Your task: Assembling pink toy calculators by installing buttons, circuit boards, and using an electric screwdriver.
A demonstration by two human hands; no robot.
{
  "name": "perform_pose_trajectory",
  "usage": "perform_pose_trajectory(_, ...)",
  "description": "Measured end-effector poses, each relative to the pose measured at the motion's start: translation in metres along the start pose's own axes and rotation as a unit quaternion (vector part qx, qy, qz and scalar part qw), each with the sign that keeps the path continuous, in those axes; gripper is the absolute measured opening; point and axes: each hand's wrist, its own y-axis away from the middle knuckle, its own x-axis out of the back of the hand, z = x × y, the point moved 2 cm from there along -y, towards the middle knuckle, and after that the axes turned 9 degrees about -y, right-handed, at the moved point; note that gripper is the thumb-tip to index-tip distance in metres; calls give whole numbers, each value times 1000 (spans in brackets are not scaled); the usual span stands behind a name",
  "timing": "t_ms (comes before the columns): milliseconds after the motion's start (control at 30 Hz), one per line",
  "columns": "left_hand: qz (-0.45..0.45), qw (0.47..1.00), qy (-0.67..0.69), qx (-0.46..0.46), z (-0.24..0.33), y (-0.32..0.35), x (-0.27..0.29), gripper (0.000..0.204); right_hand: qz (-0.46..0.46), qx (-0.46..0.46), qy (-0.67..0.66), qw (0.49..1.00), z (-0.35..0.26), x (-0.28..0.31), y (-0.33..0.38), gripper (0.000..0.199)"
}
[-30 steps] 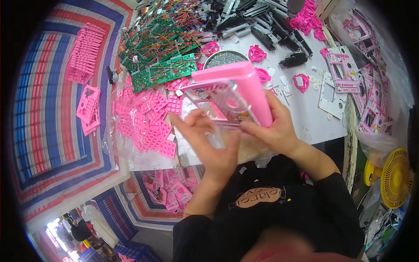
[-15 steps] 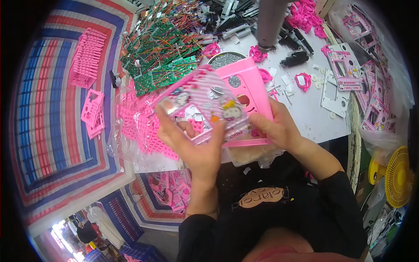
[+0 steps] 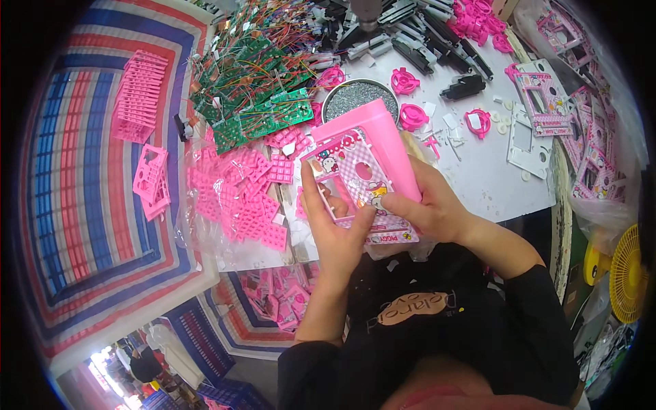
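Above the near edge of the table, a printed pink-and-white faceplate [image 3: 350, 158] with cut-out windows and cartoon figures lies over a plain pink plastic casing [image 3: 391, 137]. My left hand [image 3: 339, 240] grips the faceplate by its left side, thumb on the front and fingers showing through a window. Around the right edge of the casing my right hand [image 3: 443, 208] is closed, its thumb pressing on the faceplate's face. The two parts overlap closely; whether they are seated together I cannot tell.
A round tin of small metal screws [image 3: 359, 101] stands beyond my hands. Green circuit boards with wires [image 3: 263, 116] heap at the back left, near pink keypads [image 3: 239, 198]. Black parts [image 3: 417, 55] pile behind. Printed faceplates [image 3: 591, 147] fill a bag at right, near a yellow fan [image 3: 625, 273].
The faceplate, tilted and apart from the casing before, now lies against it. My left hand has moved right toward my right hand, and the casing has turned.
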Motion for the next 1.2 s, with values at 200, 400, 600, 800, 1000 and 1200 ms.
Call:
perform_pose_trajectory(200, 12, 989, -144, -9, 12, 8, 8, 116, -77, 44, 141, 986, -10, 7, -5, 58)
perform_pose_trajectory(400, 17, 986, -155, -66, 2, 8, 1, 115, -96, -102, -108, 984, 13, 9, 4, 62)
perform_pose_trajectory(600, -15, 996, -91, -17, 0, 4, 6, 112, -25, -108, -67, 992, 17, 6, 9, 60)
perform_pose_trajectory(800, -24, 994, -104, 11, 7, 11, 10, 110, -58, -46, 25, 997, 14, 5, 5, 58)
perform_pose_trajectory(1000, -76, 993, -78, 46, 10, 13, 14, 105, -76, -115, 65, 988, 5, 3, 7, 61)
perform_pose_trajectory(1200, -87, 982, -166, 30, -2, 21, 26, 104, -136, -53, 148, 978, 1, -1, 2, 59)
